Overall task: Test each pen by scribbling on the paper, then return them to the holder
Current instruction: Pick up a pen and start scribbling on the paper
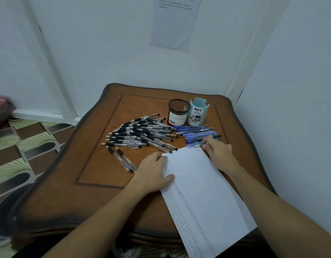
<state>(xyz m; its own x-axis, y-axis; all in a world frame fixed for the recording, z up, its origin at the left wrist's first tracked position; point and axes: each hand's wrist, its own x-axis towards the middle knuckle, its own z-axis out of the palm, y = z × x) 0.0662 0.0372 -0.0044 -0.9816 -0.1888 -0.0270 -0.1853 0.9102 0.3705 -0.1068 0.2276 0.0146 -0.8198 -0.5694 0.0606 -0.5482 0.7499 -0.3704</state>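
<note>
A long white paper with rows of scribbles lies slanted on the wooden table. My left hand rests flat on the paper's left edge. My right hand lies at the paper's top right corner, and its fingertips pinch a light green pen beside a heap of blue pens. A big pile of black-grip pens lies left of centre, and two more black pens lie apart below it. A black mesh holder and a light blue holder stand upright at the back.
The table stands in a corner, with white walls behind and to the right. A printed sheet hangs on the back wall. Patterned floor lies to the left.
</note>
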